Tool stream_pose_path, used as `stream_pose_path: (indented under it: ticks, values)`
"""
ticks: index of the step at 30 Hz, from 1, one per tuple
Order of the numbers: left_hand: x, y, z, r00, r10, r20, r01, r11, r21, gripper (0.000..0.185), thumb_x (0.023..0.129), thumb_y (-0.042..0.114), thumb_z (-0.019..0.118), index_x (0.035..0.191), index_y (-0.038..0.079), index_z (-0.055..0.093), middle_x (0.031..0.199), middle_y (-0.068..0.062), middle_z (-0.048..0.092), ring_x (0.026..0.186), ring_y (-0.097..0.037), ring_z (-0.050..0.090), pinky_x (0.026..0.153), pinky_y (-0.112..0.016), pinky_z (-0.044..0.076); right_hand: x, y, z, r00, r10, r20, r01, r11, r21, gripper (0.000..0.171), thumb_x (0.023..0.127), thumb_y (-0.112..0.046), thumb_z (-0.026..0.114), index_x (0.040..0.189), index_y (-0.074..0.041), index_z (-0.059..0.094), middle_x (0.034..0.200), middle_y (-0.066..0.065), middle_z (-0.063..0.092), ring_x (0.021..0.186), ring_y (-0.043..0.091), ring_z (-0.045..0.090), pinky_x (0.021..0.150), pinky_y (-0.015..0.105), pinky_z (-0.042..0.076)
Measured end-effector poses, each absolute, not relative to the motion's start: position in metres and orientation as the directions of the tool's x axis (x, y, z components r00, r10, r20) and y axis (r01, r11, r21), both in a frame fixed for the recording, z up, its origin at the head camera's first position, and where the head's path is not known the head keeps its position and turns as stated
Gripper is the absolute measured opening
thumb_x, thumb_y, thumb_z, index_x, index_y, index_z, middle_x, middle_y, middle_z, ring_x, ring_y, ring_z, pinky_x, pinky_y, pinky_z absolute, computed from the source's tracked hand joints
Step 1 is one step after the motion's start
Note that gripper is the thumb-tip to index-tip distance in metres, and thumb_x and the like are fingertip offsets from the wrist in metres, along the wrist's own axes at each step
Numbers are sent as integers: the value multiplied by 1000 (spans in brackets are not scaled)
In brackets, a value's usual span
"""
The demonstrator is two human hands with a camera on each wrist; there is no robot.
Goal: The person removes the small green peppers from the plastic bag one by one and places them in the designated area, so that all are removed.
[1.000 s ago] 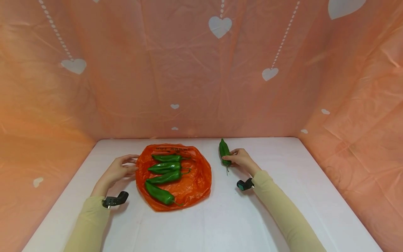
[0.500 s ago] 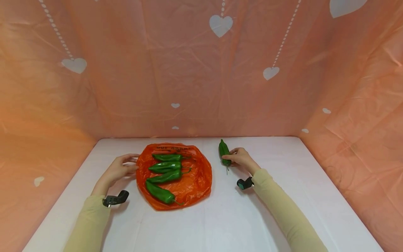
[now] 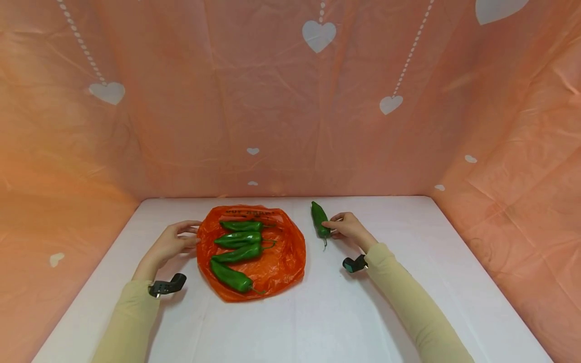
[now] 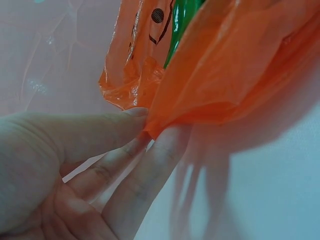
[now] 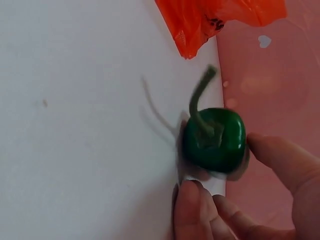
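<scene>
An orange plastic bag (image 3: pixel 278 275) lies spread on the table with several long green peppers (image 3: pixel 238 239) resting on it, their stems pointing right. At its left edge is my left hand (image 3: pixel 168 246). The left wrist view shows thumb and fingers pinching a fold of the bag's rim (image 4: pixel 160 107). To the right of the bag, my right hand (image 3: pixel 351 229) holds another green pepper (image 3: pixel 320 218) near its stem end, its tip pointing away from me and slightly left. In the right wrist view that pepper (image 5: pixel 227 135) shows stem first, thumb on one side, fingers low beside the table.
A white-covered table (image 3: pixel 290 333) carries everything. Orange sheeting with white hearts (image 3: pixel 290 126) rises behind it and on both sides. A black wrist camera (image 3: pixel 168 286) sits on the left sleeve, another black camera (image 3: pixel 354 264) on the right.
The pepper in my right hand has shifted slightly left, its tip swinging toward the bag. My left hand and the bag have stayed in place.
</scene>
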State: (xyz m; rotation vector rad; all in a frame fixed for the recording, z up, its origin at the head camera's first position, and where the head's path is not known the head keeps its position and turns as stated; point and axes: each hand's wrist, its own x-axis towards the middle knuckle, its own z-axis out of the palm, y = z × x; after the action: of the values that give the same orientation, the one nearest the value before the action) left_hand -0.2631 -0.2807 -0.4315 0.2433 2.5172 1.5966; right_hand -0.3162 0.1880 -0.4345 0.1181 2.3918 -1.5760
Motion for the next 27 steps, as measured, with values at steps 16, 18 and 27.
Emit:
stream_pose_path:
  ticks: [16, 18, 27]
  values:
    - [-260, -279, -431, -977, 209, -32, 61, 425, 903, 53, 90, 4, 63, 137, -8, 41, 123, -33, 50, 92, -28, 66, 75, -35, 57, -313, 196, -429, -956, -154, -251, 186, 347, -919, 40, 93, -15, 60, 120, 14, 51, 103, 21, 62, 86, 25, 64, 79, 36, 56]
    - [-260, -280, -432, -978, 207, -27, 65, 425, 903, 52, 90, 3, 62, 137, -9, 42, 123, -33, 49, 92, -28, 66, 76, -35, 57, -312, 198, -426, -955, -168, -243, 177, 336, -925, 41, 95, -15, 58, 122, 14, 49, 107, 24, 61, 92, 29, 63, 83, 39, 55]
    - [-259, -280, -431, -978, 208, -32, 60, 421, 905, 51, 91, 3, 61, 137, -8, 41, 124, -33, 48, 95, -31, 65, 78, -37, 57, -312, 206, -409, -962, -165, -216, 154, 324, -933, 44, 96, -19, 55, 129, 10, 48, 124, 30, 54, 109, 38, 58, 93, 44, 49]
